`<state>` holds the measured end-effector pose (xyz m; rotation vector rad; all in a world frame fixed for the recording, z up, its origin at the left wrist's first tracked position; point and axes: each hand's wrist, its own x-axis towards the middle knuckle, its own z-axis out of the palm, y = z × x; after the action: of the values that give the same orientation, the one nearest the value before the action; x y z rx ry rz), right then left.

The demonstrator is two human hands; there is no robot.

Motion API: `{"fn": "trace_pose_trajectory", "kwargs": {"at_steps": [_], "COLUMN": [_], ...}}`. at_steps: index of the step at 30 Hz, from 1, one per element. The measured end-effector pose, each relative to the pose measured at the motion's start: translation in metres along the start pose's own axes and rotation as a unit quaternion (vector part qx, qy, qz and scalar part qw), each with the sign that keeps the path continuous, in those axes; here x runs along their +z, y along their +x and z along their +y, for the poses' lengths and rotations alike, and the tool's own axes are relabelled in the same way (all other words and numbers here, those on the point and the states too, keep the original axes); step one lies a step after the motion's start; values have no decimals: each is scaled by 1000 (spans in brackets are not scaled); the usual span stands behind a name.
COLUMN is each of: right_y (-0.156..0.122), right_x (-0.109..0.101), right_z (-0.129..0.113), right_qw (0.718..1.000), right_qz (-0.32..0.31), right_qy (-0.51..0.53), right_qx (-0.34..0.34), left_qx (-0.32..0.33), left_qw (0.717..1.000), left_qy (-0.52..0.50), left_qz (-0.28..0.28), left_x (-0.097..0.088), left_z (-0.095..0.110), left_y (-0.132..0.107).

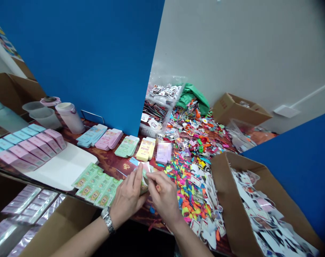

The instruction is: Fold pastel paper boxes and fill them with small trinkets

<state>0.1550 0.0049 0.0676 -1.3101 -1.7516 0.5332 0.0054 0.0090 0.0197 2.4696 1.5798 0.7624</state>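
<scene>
Head view: I see the left hand and right hand pinching a small green card packet. Light and thin, I judge — easily creased, so take its edges.

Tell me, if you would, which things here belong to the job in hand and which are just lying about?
In hand: the left hand and right hand, pinching a small green-and-white card; the green printed cards beside them.

Lying about: the pink flat boxes, the heap of coloured balloons, the cardboard box of printed cut-outs.
</scene>
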Motion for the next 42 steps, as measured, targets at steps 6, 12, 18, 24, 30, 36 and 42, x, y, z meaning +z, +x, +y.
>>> {"fn": "trace_pose_trajectory", "kwargs": {"at_steps": [6,12,18,24,30,36,42], "right_y": [-27,-26,-24,-41,-32,-25,-12], "right_x": [21,23,27,20,-11,4,-20], "right_z": [7,27,39,49,103,111,113], "right_qw": [993,999,894,949,944,903,969], "right_qz": [53,50,137,-55,-141,-188,-86], "right_qy": [-69,5,329,220,-262,-351,-161], "right_qx": [-86,-6,271,219,139,163,166], "left_qx": [-3,40,60,12,-34,-38,-62], "left_qw": [997,997,976,955,964,964,960], "left_qy": [72,59,-202,-297,-264,-262,-273], "left_qz": [-13,-13,61,0,7,-7,-22], "left_x": [-4,-13,-9,0,0,5,8], "left_z": [5,0,-8,-9,-17,-19,-22], "left_y": [1,3,-1,-5,-7,-12,-11]}}
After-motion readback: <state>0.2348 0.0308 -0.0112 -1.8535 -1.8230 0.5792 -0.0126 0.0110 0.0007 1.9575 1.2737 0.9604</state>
